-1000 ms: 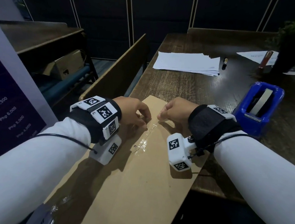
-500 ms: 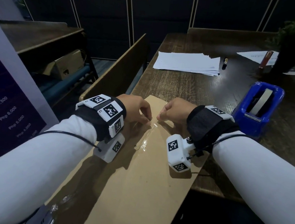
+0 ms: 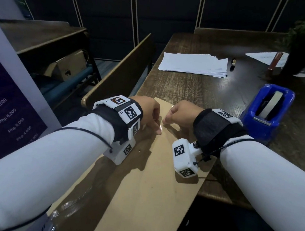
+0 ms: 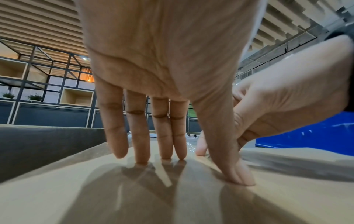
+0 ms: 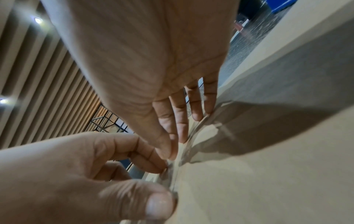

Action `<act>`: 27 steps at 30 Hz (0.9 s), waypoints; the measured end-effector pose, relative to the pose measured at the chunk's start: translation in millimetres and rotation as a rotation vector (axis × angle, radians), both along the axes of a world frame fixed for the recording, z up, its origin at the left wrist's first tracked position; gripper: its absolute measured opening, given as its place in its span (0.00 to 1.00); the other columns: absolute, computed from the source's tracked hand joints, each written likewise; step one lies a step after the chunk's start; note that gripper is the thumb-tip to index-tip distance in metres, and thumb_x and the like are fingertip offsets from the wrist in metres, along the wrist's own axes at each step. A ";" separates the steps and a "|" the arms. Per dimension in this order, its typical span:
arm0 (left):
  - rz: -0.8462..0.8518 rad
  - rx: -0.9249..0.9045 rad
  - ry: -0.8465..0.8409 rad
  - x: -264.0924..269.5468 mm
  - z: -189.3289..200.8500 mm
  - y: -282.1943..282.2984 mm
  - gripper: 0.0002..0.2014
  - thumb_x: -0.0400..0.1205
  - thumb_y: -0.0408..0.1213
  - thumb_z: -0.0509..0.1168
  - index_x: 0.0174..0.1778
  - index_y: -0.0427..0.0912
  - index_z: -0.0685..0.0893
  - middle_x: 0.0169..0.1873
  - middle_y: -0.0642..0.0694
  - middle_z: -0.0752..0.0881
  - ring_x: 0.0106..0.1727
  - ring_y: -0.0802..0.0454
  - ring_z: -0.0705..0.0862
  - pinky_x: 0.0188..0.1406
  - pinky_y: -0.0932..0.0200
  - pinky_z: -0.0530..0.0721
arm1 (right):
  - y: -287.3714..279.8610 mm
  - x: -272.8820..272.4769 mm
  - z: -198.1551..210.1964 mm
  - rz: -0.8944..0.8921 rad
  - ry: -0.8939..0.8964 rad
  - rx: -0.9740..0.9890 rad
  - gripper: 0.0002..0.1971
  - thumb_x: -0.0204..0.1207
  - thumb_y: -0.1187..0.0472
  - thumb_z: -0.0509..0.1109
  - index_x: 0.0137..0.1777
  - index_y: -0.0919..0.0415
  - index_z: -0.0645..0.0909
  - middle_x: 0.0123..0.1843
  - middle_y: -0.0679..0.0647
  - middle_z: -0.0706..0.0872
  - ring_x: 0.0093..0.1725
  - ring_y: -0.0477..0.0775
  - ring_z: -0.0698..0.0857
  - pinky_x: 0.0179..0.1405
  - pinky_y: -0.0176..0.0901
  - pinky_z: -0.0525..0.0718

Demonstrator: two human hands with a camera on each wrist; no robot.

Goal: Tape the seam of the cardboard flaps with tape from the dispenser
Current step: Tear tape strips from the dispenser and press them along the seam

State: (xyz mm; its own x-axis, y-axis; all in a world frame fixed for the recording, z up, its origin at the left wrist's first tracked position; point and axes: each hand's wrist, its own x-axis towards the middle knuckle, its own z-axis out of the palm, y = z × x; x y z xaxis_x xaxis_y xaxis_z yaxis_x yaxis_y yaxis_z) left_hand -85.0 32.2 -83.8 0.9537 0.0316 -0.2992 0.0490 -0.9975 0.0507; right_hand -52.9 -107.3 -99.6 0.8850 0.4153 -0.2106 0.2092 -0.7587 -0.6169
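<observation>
A flat sheet of brown cardboard lies on the dark wooden table and overhangs its near edge. A strip of clear tape glints on it between my hands; in the right wrist view the tape runs along the seam. My left hand presses the cardboard with straight fingers and thumb. My right hand faces it, its fingertips down on the tape. The blue tape dispenser stands to the right, apart from both hands.
A stack of white papers, a pen and a dark plant pot are at the far side of the table. A wooden bench back runs along the table's left edge. Crumpled clear film lies by my left sleeve.
Both hands stay at the far end of the seam. My left hand has edged right, closer to the seam. The long shine of tape below the hands no longer shows.
</observation>
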 end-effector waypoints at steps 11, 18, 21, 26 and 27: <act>-0.008 0.068 0.029 1.1 -3.0 1.2 0.37 0.63 0.62 0.77 0.65 0.52 0.76 0.61 0.50 0.74 0.59 0.48 0.79 0.58 0.47 0.81 | 5.3 2.4 -2.2 -0.016 -0.003 -0.028 0.13 0.68 0.56 0.80 0.45 0.65 0.89 0.36 0.54 0.86 0.38 0.52 0.83 0.48 0.48 0.86; -0.009 0.061 0.029 1.9 -5.4 2.6 0.38 0.64 0.62 0.77 0.67 0.52 0.75 0.62 0.50 0.74 0.58 0.48 0.79 0.56 0.50 0.81 | 5.9 3.0 -1.8 0.004 -0.017 -0.066 0.10 0.68 0.57 0.81 0.44 0.62 0.89 0.42 0.56 0.90 0.43 0.53 0.86 0.50 0.48 0.86; -0.014 0.062 0.031 2.1 -5.3 2.2 0.37 0.64 0.62 0.76 0.67 0.51 0.75 0.62 0.49 0.74 0.60 0.47 0.79 0.56 0.49 0.81 | 6.1 2.4 -0.9 0.012 -0.020 -0.080 0.08 0.69 0.57 0.80 0.43 0.61 0.89 0.42 0.55 0.89 0.43 0.52 0.85 0.50 0.47 0.85; -0.033 0.064 0.020 2.3 -5.7 2.6 0.37 0.65 0.62 0.76 0.67 0.51 0.75 0.63 0.49 0.74 0.59 0.49 0.78 0.52 0.53 0.78 | 7.6 2.1 -1.1 0.025 -0.035 -0.112 0.07 0.69 0.56 0.80 0.40 0.59 0.87 0.42 0.54 0.89 0.47 0.53 0.86 0.52 0.48 0.85; -0.036 0.068 0.017 2.3 -5.7 2.6 0.37 0.65 0.62 0.76 0.67 0.51 0.75 0.63 0.49 0.74 0.59 0.49 0.78 0.52 0.53 0.78 | 8.0 2.3 -1.0 0.028 -0.040 -0.125 0.07 0.69 0.56 0.80 0.39 0.58 0.86 0.43 0.54 0.89 0.48 0.53 0.86 0.53 0.48 0.85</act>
